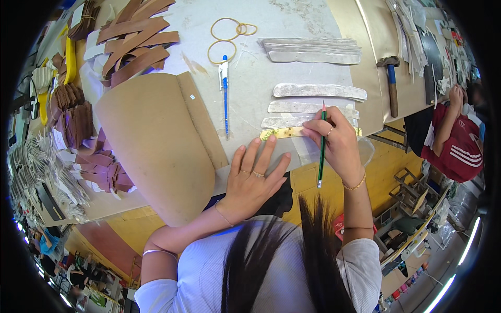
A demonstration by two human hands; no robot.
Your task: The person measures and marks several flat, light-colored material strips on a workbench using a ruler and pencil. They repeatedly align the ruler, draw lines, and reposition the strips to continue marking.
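In my right hand [336,138] is a green pencil [322,151], tucked between the fingers with its tip pointing away from me. The thumb and index fingertips of that hand meet at a narrow yellow strip [284,133] with dark spots. My left hand [253,180] lies with fingers spread at the table edge, its longer fingertips at the strip's left end. Just beyond lie separate whitish strips [319,92], roughly parallel, the nearest close against the yellow one. A stack of similar grey-white strips [313,51] lies farther off.
A curved brown board [156,141] lies left of my hands, beside a blue-and-white pen [225,94] and rubber bands [222,51]. Bundles of brown strips [138,39] crowd the far left. A hammer [391,86] lies right; another person [454,135] sits beyond it.
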